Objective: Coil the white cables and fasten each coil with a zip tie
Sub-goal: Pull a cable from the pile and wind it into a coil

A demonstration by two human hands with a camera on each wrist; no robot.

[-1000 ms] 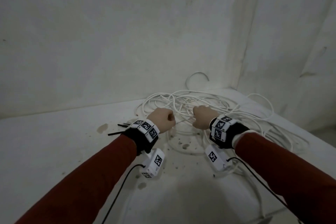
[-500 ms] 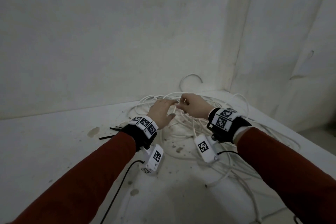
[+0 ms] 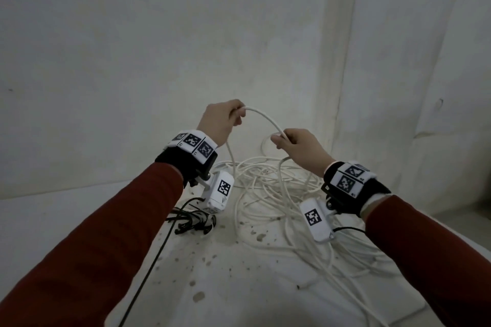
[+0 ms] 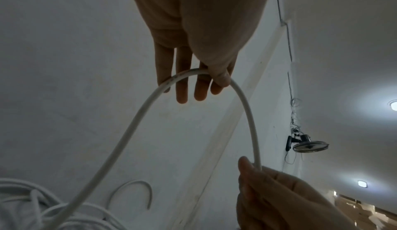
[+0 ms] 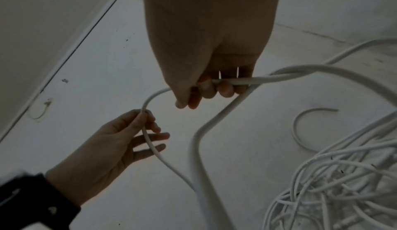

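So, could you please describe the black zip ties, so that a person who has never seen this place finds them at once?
Start at the tangled pile of white cables on the white surface near the wall corner. Just left of the pile, below the left hand, lies a small bunch of zip ties. They are thin, short and black, while all around them is white.

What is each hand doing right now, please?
Left hand: pinches the thin white round cable between thumb and forefinger, other fingers straight.
Right hand: grips the same cable, fingers curled round it.
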